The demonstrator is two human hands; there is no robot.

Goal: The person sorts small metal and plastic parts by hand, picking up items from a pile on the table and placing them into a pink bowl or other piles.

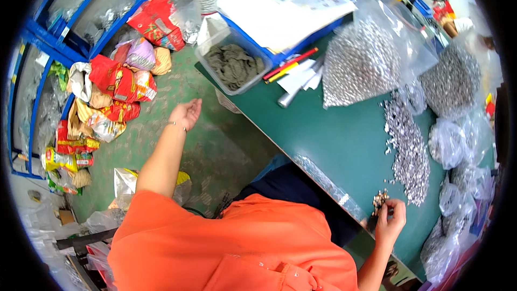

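- Head view: brass-coloured pcs are heaped on the green tabletop, close to its near edge, on the wearer's R side.
- Heap is placed just fwd of the R hand & a bit to its L; fingertips are set right at it, prob. touching. Heap is small, so long axis is only roughly read as fwd-back.
- Silver pcs are spread in a long strip fwd of the R hand; long axis is laid fwd-back w/ slight slant, near end tipped R. A narrow gap is left betw. that end & the brass heap.
- R hand is by far the nearer to both; L hand is held well apart, out past the table edge, over the floor.
- R hand pose: forearm is pointed fwd & slightly R, fingers are bent down, thumb & fingertips drawn close together at the heap. Whether a pc is pinched can't be told, too small.
- L hand pose: arm is stretched fwd & L, palm is turned partly up, fingers are loosely curled, abt half open; nothing is seen in it.
- Beyond the strip, a big clear bag of silver pcs is stood to L, a darker-filled bag to R.
- Fwd & R of the L hand, a plastic box w/ grey-brown cloth is set at the table corner; sacks are piled on the floor to L.
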